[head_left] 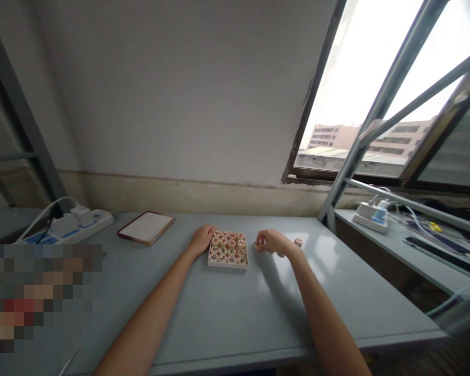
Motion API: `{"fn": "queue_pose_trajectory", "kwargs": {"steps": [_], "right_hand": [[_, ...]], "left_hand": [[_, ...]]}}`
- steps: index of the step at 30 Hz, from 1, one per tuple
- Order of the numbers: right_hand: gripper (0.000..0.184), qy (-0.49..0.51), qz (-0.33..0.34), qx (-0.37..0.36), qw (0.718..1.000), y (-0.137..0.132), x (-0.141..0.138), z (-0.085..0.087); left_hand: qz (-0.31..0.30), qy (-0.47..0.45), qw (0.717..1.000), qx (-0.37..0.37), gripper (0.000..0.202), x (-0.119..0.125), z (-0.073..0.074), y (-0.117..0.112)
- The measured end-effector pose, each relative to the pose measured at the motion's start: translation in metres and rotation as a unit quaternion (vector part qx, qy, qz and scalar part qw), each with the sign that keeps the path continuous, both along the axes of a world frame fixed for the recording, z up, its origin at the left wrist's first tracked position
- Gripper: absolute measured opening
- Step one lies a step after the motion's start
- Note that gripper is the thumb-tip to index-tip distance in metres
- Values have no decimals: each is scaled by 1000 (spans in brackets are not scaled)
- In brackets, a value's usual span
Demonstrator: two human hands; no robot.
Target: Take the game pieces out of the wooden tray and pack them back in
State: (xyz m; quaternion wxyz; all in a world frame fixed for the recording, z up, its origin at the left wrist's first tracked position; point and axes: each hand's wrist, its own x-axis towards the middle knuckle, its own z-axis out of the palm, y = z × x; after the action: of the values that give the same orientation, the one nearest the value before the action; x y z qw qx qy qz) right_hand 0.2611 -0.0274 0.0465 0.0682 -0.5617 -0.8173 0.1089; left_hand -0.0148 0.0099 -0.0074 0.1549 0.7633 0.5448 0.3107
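Note:
A shallow square box (227, 262) lies on the grey table (227, 308), filled with several round wooden game pieces marked in red and black. My left hand (202, 239) rests against the box's left edge with its fingers curled on the rim. My right hand (272, 242) is just right of the box, fingers pinched on a round piece (260, 241). One more loose piece (298, 242) lies on the table beyond that hand.
A flat lid with a dark red rim (145, 227) lies left of the box. A power strip with plugs (68, 226) sits at the far left. A second table to the right carries a charger (372, 214) and cables. A window frame stands behind it.

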Motion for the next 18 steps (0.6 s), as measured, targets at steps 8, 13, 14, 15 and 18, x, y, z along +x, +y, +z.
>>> {"fn": "queue_pose_trajectory", "kwargs": {"steps": [8, 13, 14, 15, 18], "right_hand": [[22, 81, 81, 194, 974, -28, -60, 26], [21, -13, 134, 191, 972, -46, -114, 15], [21, -20, 138, 190, 972, -47, -119, 12], [22, -22, 138, 190, 972, -46, -122, 8], [32, -14, 124, 188, 974, -42, -122, -1]], "left_hand": [[-3, 7, 1000, 12, 31, 0, -3, 2], [-2, -15, 1000, 4, 29, 1, -2, 1], [-1, -19, 1000, 0, 29, 1, -2, 1], [-2, -20, 1000, -2, 29, 1, -2, 1], [-5, -11, 1000, -4, 30, 1, -2, 1]]}}
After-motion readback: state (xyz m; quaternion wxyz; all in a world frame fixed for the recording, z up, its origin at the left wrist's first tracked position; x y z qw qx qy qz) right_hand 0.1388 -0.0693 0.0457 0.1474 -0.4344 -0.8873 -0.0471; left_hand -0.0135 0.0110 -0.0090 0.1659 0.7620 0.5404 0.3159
